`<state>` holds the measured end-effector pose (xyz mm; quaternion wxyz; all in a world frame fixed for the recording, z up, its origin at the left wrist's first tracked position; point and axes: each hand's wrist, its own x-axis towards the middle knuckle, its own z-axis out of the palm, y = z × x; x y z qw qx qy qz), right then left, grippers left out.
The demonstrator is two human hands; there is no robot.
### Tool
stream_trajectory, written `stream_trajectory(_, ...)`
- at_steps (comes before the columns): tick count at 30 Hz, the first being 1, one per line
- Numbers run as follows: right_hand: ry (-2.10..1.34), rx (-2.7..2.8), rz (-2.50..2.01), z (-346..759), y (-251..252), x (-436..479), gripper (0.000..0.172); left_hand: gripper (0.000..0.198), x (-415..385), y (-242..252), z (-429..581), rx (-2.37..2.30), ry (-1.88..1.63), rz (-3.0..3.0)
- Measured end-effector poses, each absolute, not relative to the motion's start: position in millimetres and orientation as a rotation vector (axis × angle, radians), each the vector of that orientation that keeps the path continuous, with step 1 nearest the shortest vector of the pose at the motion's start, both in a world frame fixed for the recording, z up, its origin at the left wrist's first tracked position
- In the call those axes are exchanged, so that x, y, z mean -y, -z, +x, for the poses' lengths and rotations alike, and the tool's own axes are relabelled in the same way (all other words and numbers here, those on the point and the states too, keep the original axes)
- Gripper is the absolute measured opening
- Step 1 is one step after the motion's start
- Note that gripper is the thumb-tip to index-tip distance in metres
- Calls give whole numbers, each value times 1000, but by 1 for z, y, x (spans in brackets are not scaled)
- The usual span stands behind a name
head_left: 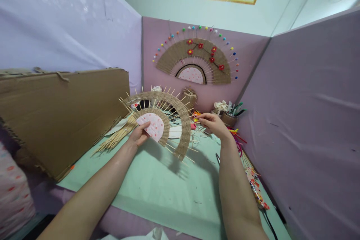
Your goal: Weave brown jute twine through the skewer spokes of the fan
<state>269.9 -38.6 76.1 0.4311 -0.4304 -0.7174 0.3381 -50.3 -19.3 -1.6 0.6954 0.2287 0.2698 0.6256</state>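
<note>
My left hand (140, 134) holds up a half-woven fan (180, 120) by its pink dotted centre, thumb across the front. The fan has thin wooden sticks fanning out and bands of tan twine woven through them. My right hand (211, 121) is at the fan's right edge, its fingers pinched on a strand of twine or a stick tip; which one is too small to tell. The fan is lifted above the green mat (157, 183).
A finished fan (197, 62) with red flowers and coloured beads hangs on the back partition. A large cardboard sheet (62, 112) leans at the left. Loose sticks (115, 140), a tool cup (229, 118) and coloured strips (237, 138) lie around the mat.
</note>
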Motion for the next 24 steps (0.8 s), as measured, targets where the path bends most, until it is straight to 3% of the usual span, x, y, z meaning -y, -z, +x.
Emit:
stream_trajectory(9, -1029, 1820, -1084, 253, -77, 40, 27, 40, 24, -3, -49, -607, -1392, 505)
stream_trajectory(16, -1024, 1836, -1055, 255, -74, 38, 34, 46, 21, -2, -51, -599, -1414, 517)
stream_trajectory(24, -1071, 1818, -1070, 256, -74, 37, 33, 40, 19, -2, -51, -593, -1438, 492)
